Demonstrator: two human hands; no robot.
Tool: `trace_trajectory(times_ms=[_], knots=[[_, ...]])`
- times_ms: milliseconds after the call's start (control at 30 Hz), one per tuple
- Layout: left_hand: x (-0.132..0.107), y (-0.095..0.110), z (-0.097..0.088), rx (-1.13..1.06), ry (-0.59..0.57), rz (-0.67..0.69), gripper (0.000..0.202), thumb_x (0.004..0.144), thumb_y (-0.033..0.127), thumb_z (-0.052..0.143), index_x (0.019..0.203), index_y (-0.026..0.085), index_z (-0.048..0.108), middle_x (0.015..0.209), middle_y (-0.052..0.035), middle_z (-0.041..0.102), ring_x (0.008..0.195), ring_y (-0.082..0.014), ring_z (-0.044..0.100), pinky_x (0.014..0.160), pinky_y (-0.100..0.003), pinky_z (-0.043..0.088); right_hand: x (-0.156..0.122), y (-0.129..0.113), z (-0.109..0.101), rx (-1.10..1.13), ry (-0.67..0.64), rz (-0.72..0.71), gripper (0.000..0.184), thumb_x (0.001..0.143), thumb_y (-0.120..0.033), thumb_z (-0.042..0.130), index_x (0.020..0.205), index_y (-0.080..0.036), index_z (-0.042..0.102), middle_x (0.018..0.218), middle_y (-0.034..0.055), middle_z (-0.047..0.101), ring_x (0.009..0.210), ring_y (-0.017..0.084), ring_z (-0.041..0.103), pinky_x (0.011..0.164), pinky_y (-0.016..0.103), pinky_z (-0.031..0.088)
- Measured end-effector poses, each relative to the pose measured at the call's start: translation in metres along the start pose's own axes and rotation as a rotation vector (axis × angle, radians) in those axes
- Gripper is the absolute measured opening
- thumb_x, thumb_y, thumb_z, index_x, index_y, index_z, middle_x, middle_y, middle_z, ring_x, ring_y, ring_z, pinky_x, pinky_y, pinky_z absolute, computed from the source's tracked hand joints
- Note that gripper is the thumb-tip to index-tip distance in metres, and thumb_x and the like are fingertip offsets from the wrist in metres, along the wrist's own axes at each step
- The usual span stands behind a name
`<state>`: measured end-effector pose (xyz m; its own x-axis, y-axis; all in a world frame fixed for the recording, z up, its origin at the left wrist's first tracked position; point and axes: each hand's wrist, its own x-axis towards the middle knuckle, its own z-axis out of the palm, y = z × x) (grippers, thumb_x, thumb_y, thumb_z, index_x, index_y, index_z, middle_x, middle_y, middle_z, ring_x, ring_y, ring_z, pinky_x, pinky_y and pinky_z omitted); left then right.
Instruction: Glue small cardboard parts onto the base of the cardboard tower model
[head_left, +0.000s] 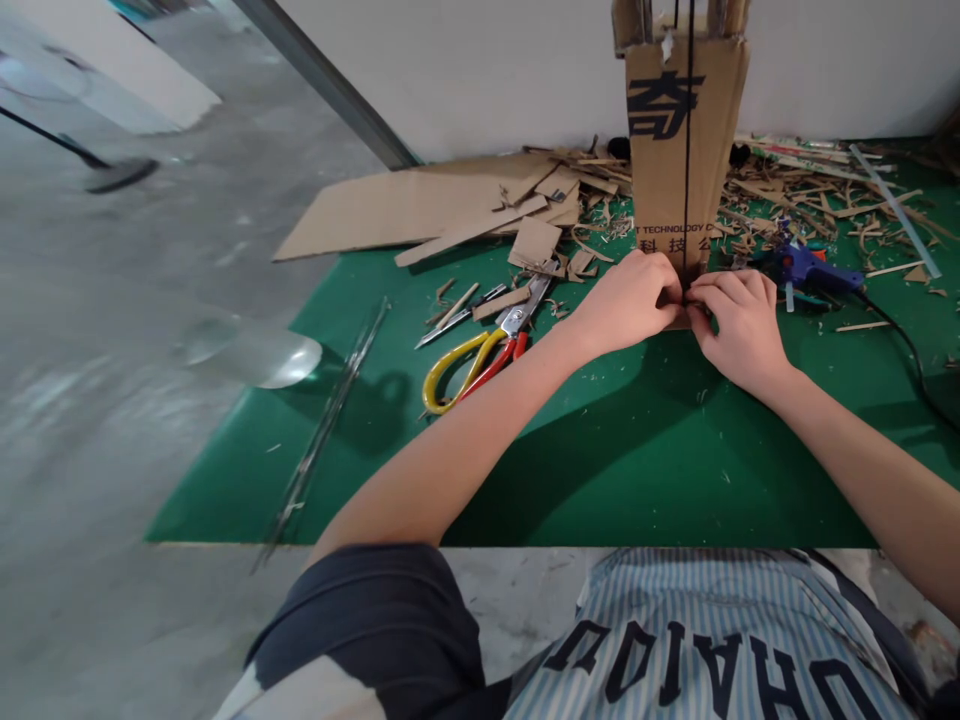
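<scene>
Pinching a black cord (688,150) low on a cardboard tower (652,180)

The black cord runs straight down the front of the tower, which stands on the green worktop (615,460). Near the bottom, the left hand (630,295) and right hand (739,320) both pinch the cord with closed fingertips, which hide its end. It should help to keep the cord tight and straight, and to press softly, since cardboard can bend. The cord is thin; the tower is brown and boxy, with dark printed letters. Close by lie scissors (514,320) with shiny yellow and red handles, a blue glue gun (814,270) and thin, curly cardboard scraps (535,243).
</scene>
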<state>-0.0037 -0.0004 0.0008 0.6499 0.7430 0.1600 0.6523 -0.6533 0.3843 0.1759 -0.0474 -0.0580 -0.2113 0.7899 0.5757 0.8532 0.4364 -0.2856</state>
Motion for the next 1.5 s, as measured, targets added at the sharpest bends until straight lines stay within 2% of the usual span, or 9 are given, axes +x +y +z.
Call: trace_trajectory(times_ms=[233,400,600,767,900,1000,1200,1367,1500], knots=[[0.0,-0.001,-0.002,-0.046,0.013,-0.052,0.002,0.08,0.016,0.068,0.079,0.016,0.067,0.093,-0.0056,0.07,0.097,-0.0231,0.062,0.092,-0.038,0.05,-0.002,-0.001,-0.001,-0.056,-0.035,-0.042,0.018,0.095,-0.027,0.056,0.107,-0.024,0.07,0.123,0.0095,0.07,0.115,0.032,0.054,0.101,0.054,0.04],[0.0,0.001,-0.003,-0.05,-0.001,-0.069,0.006,0.078,0.018,0.07,0.077,0.016,0.064,0.091,-0.0064,0.069,0.093,-0.0228,0.063,0.089,-0.037,0.05,0.0,0.0,-0.004,-0.071,-0.005,-0.055,0.02,0.097,-0.022,0.051,0.103,-0.027,0.07,0.121,0.0084,0.07,0.115,0.031,0.055,0.1,0.053,0.041],[0.002,0.001,-0.004,-0.058,-0.017,-0.079,0.005,0.079,0.016,0.067,0.076,0.016,0.063,0.087,-0.0058,0.069,0.083,-0.0205,0.064,0.077,-0.033,0.05,-0.004,-0.003,-0.014,-0.148,0.042,-0.112,0.016,0.095,-0.025,0.056,0.098,-0.026,0.072,0.122,0.0087,0.069,0.117,0.033,0.054,0.099,0.055,0.04],[0.002,0.002,-0.002,-0.052,-0.005,-0.065,0.006,0.079,0.012,0.062,0.077,0.017,0.062,0.081,-0.0047,0.068,0.08,-0.0203,0.064,0.075,-0.033,0.049,-0.01,-0.013,-0.021,-0.215,-0.028,-0.11,0.021,0.097,-0.028,0.054,0.088,-0.022,0.072,0.105,0.0116,0.071,0.098,0.03,0.059,0.08,0.047,0.041],[-0.001,0.005,0.0,-0.036,0.018,-0.066,0.008,0.084,0.012,0.06,0.082,0.018,0.063,0.084,-0.0052,0.069,0.089,-0.0231,0.063,0.079,-0.035,0.05,-0.012,-0.017,-0.018,-0.257,-0.078,-0.033,0.029,0.098,-0.03,0.049,0.084,-0.02,0.072,0.078,0.0074,0.07,0.065,0.019,0.056,0.059,0.036,0.027],[-0.002,0.005,0.0,-0.072,0.014,-0.045,0.007,0.086,0.015,0.062,0.091,0.018,0.067,0.086,-0.0049,0.07,0.095,-0.0244,0.063,0.083,-0.035,0.05,-0.012,-0.015,-0.015,-0.268,-0.089,0.094,0.029,0.096,-0.033,0.05,0.084,-0.02,0.073,0.066,0.0038,0.068,0.052,0.015,0.05,0.053,0.033,0.018],[-0.001,0.004,0.004,-0.123,0.001,-0.012,0.017,0.09,0.021,0.064,0.104,0.02,0.074,0.082,-0.0029,0.071,0.095,-0.0244,0.062,0.09,-0.037,0.049,-0.008,-0.013,-0.018,-0.276,-0.129,0.209,0.035,0.099,-0.037,0.044,0.095,-0.018,0.073,0.073,0.0055,0.074,0.056,0.016,0.058,0.056,0.031,0.017],[0.0,0.007,0.01,-0.066,0.001,-0.057,0.014,0.093,0.018,0.059,0.091,0.019,0.072,0.09,-0.0045,0.074,0.097,-0.0247,0.061,0.092,-0.04,0.048,-0.007,-0.017,-0.02,-0.328,-0.193,0.201,0.038,0.099,-0.039,0.043,0.091,-0.017,0.074,0.071,0.0076,0.073,0.055,0.016,0.057,0.057,0.032,0.015],[0.0,0.013,0.011,-0.028,-0.016,-0.125,0.01,0.089,0.014,0.059,0.087,0.018,0.068,0.092,-0.0062,0.073,0.099,-0.0257,0.061,0.085,-0.037,0.049,-0.009,-0.021,-0.019,-0.347,-0.251,0.169,0.036,0.098,-0.035,0.044,0.091,-0.018,0.075,0.074,0.0081,0.075,0.057,0.017,0.058,0.057,0.032,0.014]])
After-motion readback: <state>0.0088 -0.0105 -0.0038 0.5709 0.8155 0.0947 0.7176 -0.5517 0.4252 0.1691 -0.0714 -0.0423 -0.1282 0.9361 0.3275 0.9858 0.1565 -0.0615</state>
